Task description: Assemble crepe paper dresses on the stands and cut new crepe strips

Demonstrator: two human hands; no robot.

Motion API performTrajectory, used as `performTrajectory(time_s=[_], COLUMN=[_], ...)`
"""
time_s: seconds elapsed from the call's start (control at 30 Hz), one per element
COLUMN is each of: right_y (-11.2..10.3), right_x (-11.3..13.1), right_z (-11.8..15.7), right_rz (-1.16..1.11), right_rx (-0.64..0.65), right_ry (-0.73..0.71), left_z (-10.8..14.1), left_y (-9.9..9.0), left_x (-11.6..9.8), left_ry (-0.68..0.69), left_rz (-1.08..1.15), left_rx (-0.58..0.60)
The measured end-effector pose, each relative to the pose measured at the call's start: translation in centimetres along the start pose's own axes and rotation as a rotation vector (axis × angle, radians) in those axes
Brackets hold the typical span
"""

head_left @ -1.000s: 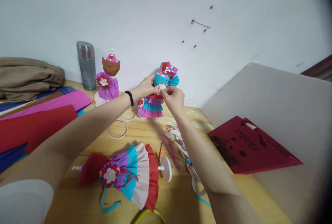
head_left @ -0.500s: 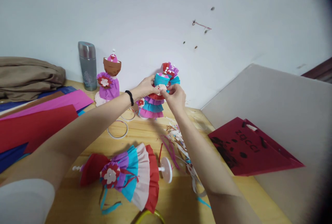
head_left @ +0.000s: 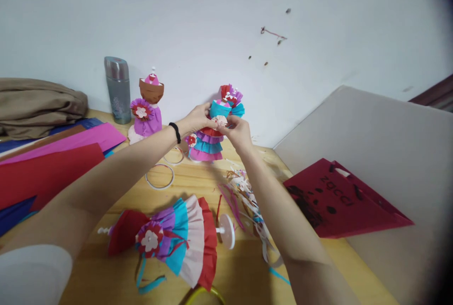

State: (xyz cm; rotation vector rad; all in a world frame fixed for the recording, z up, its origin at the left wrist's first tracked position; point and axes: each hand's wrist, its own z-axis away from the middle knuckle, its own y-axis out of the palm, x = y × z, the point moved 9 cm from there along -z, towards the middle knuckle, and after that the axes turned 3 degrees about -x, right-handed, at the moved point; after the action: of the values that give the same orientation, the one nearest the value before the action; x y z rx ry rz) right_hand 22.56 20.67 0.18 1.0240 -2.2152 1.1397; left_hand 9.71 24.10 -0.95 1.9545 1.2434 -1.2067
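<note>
A crepe-paper doll (head_left: 208, 145) with a blue cup-shaped top and a tiered purple, blue and pink skirt stands upright near the wall. My left hand (head_left: 198, 119) is closed around its upper part from the left. My right hand (head_left: 239, 132) pinches from the other side, its fingertips close to my left ones. Between them sits a pale pink pleated rosette (head_left: 220, 120) at the doll's front; whether the right fingers grip its edge or something smaller is hard to see. Nearer me lies another paper doll (head_left: 187, 236) on its side, with a red top and layered skirt.
To the left stand a brown-topped paper doll (head_left: 150, 121) and a grey bottle (head_left: 118, 90), beside coloured paper sheets (head_left: 71, 168) and brown cloth (head_left: 38, 107). White rings (head_left: 160, 187), paper scraps (head_left: 247, 196) and a yellow ring (head_left: 205, 295) lie about. A red bag (head_left: 348, 201) leans right.
The right fingers have shifted slightly at the rosette. The doll and my left hand hold nearly the same place; the whole view has moved a little.
</note>
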Motion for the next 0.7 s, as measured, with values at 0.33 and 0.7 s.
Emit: performTrajectory(time_s=[0.33,0.7], right_y=[0.2,-0.6], right_x=[0.7,2.2], right_z=[-0.6,-0.5], right_rz=[-0.051,0.048], right_rx=[0.102,0.159], right_ry=[-0.025,-0.037], left_z=[0.1,0.2], left_y=[0.0,0.1], left_x=[-0.5,-1.0], left_ry=[-0.023,-0.019], left_rz=[-0.016,-0.008], left_rx=[0.045,0.054])
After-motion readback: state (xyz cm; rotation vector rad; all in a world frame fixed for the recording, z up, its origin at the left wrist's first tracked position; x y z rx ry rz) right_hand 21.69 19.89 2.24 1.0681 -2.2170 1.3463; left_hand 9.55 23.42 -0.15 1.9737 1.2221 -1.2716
